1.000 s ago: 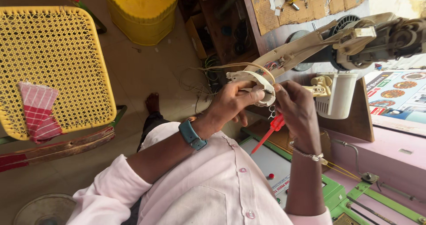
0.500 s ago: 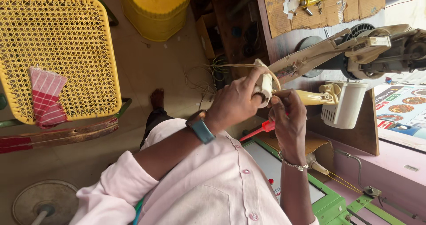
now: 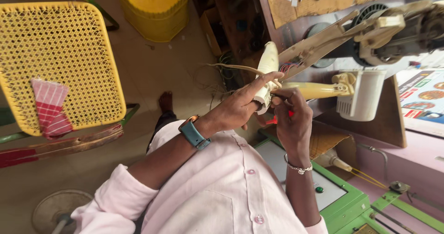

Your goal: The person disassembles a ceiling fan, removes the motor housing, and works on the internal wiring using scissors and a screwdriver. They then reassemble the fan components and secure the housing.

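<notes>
Since half a second ago the cream plastic part (image 3: 267, 77) stands more upright, left hand (image 3: 240, 105) fingers wrapped around it, while the right hand (image 3: 290, 118) pinches a red-handled tool (image 3: 274, 120) just below.

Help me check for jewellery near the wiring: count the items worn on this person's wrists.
2. A teal-strapped watch on the wrist of the hand holding the cream plastic part; a silver chain bracelet on the other wrist. Sleeves could hide more.
</notes>
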The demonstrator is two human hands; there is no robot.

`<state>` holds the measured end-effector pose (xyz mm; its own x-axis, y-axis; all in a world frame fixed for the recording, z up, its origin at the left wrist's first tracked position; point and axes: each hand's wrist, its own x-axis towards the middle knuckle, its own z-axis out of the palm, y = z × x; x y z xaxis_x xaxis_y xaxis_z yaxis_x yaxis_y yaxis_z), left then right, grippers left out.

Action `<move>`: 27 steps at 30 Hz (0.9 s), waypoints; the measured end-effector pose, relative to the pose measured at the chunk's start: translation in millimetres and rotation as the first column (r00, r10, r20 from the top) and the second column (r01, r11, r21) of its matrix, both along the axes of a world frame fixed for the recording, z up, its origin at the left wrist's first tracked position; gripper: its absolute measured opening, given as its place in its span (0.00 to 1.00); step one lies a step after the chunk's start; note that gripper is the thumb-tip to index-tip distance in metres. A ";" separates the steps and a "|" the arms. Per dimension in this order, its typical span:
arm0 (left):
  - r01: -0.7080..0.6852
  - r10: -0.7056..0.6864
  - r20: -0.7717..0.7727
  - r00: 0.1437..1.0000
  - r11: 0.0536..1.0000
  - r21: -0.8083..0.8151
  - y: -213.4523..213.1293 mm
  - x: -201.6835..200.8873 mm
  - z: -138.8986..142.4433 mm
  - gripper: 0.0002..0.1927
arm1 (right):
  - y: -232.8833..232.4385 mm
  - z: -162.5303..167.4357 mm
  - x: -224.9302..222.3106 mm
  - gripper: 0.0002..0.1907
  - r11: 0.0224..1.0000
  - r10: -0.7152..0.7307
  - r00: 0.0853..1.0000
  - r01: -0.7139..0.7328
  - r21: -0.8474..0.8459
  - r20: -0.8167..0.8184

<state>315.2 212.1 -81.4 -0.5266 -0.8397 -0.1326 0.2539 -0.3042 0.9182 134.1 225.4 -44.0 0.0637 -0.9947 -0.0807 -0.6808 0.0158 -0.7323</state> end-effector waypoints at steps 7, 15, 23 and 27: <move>0.028 -0.017 -0.056 0.998 0.979 0.200 3.1 -1.0 -6.6 0.35 | 2.8 -10.0 -9.5 0.08 0.995 0.086 0.993 -0.081 -0.056 0.078; -0.212 0.196 -0.109 0.974 0.965 -0.154 6.8 -14.3 -19.3 0.25 | 17.0 -19.7 -11.1 0.12 0.995 -0.098 0.969 0.092 0.038 0.227; -0.150 0.168 0.058 0.984 0.960 -0.238 20.0 -23.7 -17.5 0.42 | 10.1 -12.9 -24.7 0.19 0.989 -0.049 0.978 0.021 0.143 0.201; -0.081 0.084 -0.002 0.996 0.949 -0.304 21.4 -25.4 -17.1 0.48 | 10.9 2.8 -27.8 0.21 0.959 -0.091 0.995 0.079 0.272 0.033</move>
